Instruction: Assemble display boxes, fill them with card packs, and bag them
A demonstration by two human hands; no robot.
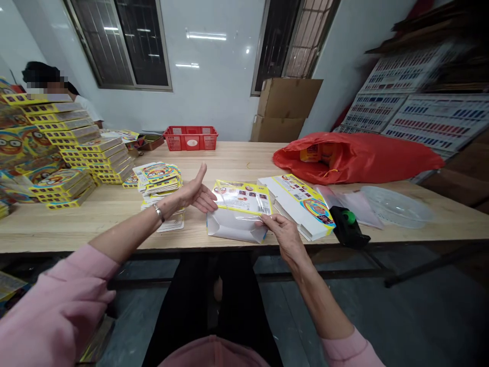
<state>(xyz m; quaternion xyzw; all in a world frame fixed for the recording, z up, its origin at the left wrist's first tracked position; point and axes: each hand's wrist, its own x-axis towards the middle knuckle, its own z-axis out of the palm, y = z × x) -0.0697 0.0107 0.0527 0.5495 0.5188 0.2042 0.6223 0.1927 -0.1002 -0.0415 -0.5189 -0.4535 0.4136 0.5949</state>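
Note:
A yellow-and-white printed carton lies before me at the table's front edge, its plain white side facing me. My left hand is open, thumb raised and fingers stretched against the carton's left edge. At its front right corner, my right hand pinches the carton's edge between thumb and fingers. Glossy clear film shows along the carton's front edge. Just right lies a second carton, white side up front. Left of my left hand is a pile of printed cards. A black tape dispenser with a green hub sits at the right.
Stacked yellow boxes fill the table's left end, with a person behind them. A red basket stands at the back. To the right are a red bag, a clear plastic container and brown cardboard boxes.

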